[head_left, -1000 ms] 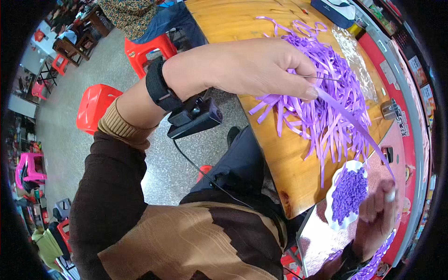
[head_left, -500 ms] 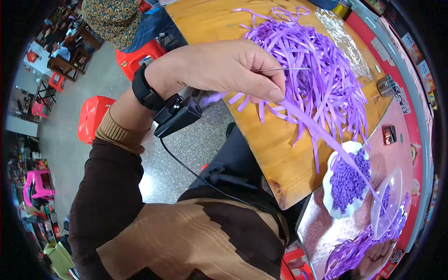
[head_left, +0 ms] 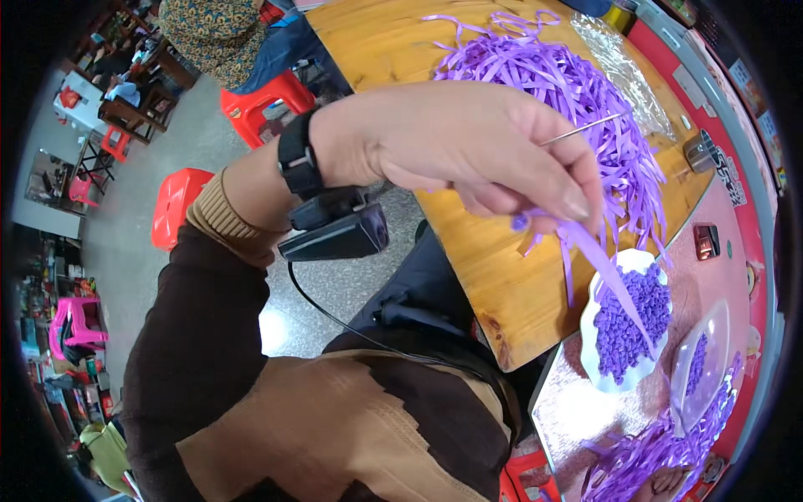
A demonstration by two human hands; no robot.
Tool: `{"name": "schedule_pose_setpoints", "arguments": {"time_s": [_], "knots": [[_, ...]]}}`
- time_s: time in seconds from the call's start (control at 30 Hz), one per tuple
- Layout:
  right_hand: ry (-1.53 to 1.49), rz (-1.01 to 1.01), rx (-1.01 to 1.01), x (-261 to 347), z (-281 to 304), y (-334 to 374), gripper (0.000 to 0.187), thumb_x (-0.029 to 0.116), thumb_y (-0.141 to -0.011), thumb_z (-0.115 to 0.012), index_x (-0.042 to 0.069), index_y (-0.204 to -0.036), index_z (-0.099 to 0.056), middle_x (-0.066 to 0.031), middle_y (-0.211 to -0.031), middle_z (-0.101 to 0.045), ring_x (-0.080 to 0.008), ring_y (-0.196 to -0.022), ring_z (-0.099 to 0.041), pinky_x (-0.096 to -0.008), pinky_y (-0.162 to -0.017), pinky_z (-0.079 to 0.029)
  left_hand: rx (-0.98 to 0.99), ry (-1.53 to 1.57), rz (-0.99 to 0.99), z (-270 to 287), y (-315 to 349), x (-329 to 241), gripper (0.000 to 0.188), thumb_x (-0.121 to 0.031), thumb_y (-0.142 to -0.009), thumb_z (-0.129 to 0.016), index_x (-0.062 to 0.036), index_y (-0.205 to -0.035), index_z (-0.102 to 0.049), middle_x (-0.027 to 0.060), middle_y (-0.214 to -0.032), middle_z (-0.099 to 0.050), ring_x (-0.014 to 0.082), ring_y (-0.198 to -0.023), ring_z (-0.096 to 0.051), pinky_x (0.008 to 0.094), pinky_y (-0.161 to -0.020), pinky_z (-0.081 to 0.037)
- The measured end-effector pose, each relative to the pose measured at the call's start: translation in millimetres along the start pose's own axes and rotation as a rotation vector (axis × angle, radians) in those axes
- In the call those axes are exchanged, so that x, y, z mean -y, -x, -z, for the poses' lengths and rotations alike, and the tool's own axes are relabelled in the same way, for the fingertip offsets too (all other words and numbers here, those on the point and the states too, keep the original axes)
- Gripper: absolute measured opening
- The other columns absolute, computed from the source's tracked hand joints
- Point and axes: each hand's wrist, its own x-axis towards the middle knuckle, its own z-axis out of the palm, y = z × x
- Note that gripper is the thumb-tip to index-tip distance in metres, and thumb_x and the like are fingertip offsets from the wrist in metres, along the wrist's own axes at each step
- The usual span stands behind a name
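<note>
My left hand is closed in a pinch over the wooden table. Between its fingers a flat purple ribbon hangs down to the right, over a white scalloped dish. A thin metal rod, like a needle, sticks out from the same hand. At the fingertips shows a small purple knob. Many small purple pieces fill the dish. At the lower right rim, what seems to be my right hand is dark and cut off, beside purple ribbons; its fingers are unclear.
A large heap of purple ribbons lies on the wooden table, beside crinkled clear plastic. A metal cup stands near the wall. A clear bowl sits right of the dish. Red stools and a seated person are at left.
My left hand has moved right and slightly down with the ribbon and rod. The ribbon's hanging part looks shorter, and the purple knob now shows at the fingertips. The lower right hand has shifted downward.
</note>
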Motion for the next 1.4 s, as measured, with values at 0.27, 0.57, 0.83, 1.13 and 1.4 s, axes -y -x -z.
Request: {"name": "schedule_pose_setpoints", "arguments": {"time_s": [0.27, 0.57, 0.83, 1.13, 1.4], "knots": [[-0.164, -0.218, 0.035, -4, 23, 0, 0.033, 0.009, -0.085, -0.045, 0.018, -0.057, -0.029, 0.0054, -0.05, -0.027, -0.0074, -0.043, -0.024, -0.0232, -0.044, -0.023, 0.145, 0.584, 0.007, -29, -12, -9, 0.023, -0.007, -0.087, -0.051, 0.0001, -0.109, -0.053, -0.0001, -0.07, -0.048, 0.0024, -0.043, -0.028, 0.0179, -0.041, -0.023], [-0.135, -0.247, 0.36, -47, -44, 36, 0.025, 0.016, -0.1, -0.031, -0.003, -0.109, -0.044, 0.0001, -0.07, -0.034, -0.0073, -0.048, -0.027, -0.0221, -0.043, -0.026, 0.219, 0.667, -0.017, -39, -24, 0, 0.023, -0.012, -0.09, -0.048, -0.0004, -0.11, -0.05, -0.0001, -0.067, -0.046, 0.0013, -0.042, -0.026, 0.018, -0.039, -0.021], [-0.373, -0.424, 0.744, -124, -138, 61, 0.04, 0.023, -0.101, -0.025, -0.003, -0.13, -0.037, -0.0106, -0.102, -0.059, -0.0142, -0.059, -0.05, -0.0291, -0.056, -0.039, 0.068, 0.502, -0.055, -35, -27, 16, 0.022, -0.012, -0.094, -0.041, -0.0018, -0.112, -0.047, -0.0014, -0.072, -0.043, -0.0003, -0.042, -0.023, 0.0154, -0.037, -0.017], [-0.38, -0.482, 0.734, -131, -147, 77, 0.05, 0.035, -0.1, -0.021, 0.003, -0.134, -0.037, -0.0129, -0.11, -0.06, -0.0163, -0.062, -0.05, -0.0327, -0.059, -0.042, -0.06, 0.488, -0.058, -49, -31, 9, 0.015, -0.013, -0.095, -0.041, -0.0022, -0.105, -0.041, -0.0017, -0.065, -0.039, 0.0001, -0.037, -0.024, 0.0168, -0.032, -0.018], [-0.338, -0.502, 0.572, -131, -155, 86, 0.054, 0.038, -0.099, -0.021, -0.002, -0.13, -0.04, -0.0197, -0.101, -0.062, -0.0222, -0.059, -0.056, -0.0349, -0.054, -0.047, 0.103, 0.487, -0.056, -76, -36, -2, 0.017, -0.015, -0.093, -0.043, -0.0021, -0.104, -0.042, -0.0012, -0.063, -0.041, 0.0008, -0.035, -0.024, 0.0182, -0.032, -0.017]]}}
